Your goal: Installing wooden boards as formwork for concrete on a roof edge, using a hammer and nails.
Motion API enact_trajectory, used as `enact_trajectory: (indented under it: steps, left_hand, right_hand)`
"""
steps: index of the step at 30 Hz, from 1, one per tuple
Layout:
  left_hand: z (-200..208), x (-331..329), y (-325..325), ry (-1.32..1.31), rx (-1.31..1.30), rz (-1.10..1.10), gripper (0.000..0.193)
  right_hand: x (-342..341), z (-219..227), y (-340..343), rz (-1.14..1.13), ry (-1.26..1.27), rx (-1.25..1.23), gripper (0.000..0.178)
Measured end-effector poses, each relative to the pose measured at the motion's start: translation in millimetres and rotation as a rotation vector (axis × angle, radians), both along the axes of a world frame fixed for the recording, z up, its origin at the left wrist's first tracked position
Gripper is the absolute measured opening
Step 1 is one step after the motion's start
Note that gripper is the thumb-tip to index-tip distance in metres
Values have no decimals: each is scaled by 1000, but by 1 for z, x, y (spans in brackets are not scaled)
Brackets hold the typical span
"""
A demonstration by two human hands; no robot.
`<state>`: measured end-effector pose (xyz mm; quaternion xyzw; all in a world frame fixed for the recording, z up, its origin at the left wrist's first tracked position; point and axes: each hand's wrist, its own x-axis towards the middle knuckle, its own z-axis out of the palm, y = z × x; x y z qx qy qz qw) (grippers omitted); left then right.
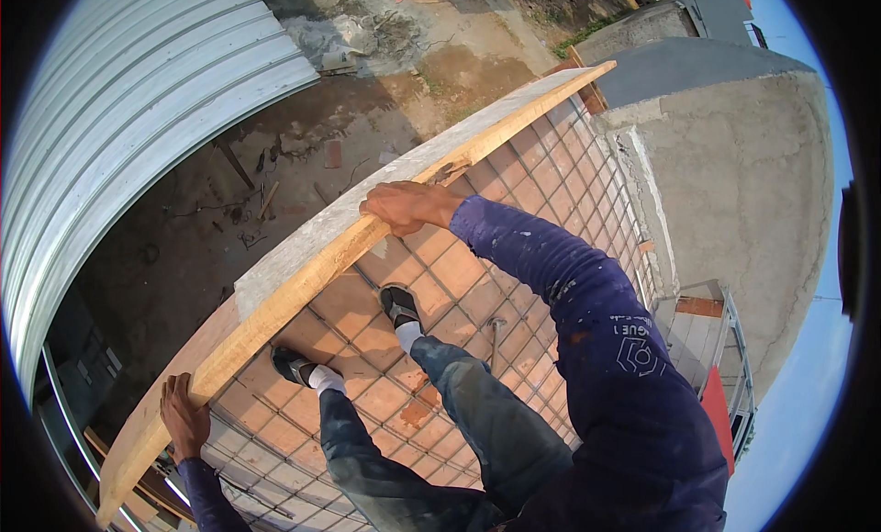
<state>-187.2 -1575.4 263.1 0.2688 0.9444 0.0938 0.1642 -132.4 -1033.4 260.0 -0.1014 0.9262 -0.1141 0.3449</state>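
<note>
A long wooden board [307, 273] stands along the edge of a plywood deck, its pale timber top edge running from lower left to upper right. My left hand [186, 416] grips that edge near its lower-left end, fingers curled over it. Farther up, my right hand [408, 206] is closed over the same edge, the arm stretched across the deck. Beneath me a grid of steel rebar [539, 185] covers the plywood [459, 268]. What looks like a hammer [496, 335] lies among the bars, right of my feet.
Beyond the board, the ground [275, 188] lies well below, strewn with debris. A corrugated metal roof [151, 91] curves along the upper left. At the right rises a rough cement wall [734, 179], with a metal ladder-like frame [739, 367] near it. My shoes [400, 304] stand on the rebar.
</note>
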Motion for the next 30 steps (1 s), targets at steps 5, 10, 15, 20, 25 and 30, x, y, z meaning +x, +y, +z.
enact_trajectory:
  steps: [5, 10, 15, 20, 25, 30]
  left_hand:
    - [-23, -3, 21, 50, 17, -34, 52]
    - [-28, -4, 38, -30, -28, 10, 52]
    - [-29, -2, 57, -88, -29, 66, 52]
    - [-35, -7, 82, -95, 6, 56, 51]
    - [-39, -21, 122, -161, -7, 48, 48]
    - [-32, -43, 103, -257, -157, 137, 48]
  right_hand:
    - [4, -18, 21, -45, -53, -18, 38]
    - [0, -28, 28, -77, -74, -20, 41]
    - [-3, -36, 44, -52, -65, -7, 43]
    - [-8, -40, 72, -85, -35, -19, 45]
    - [-22, -44, 110, -74, -52, 23, 40]
    - [-77, -38, 60, -138, -234, 42, 33]
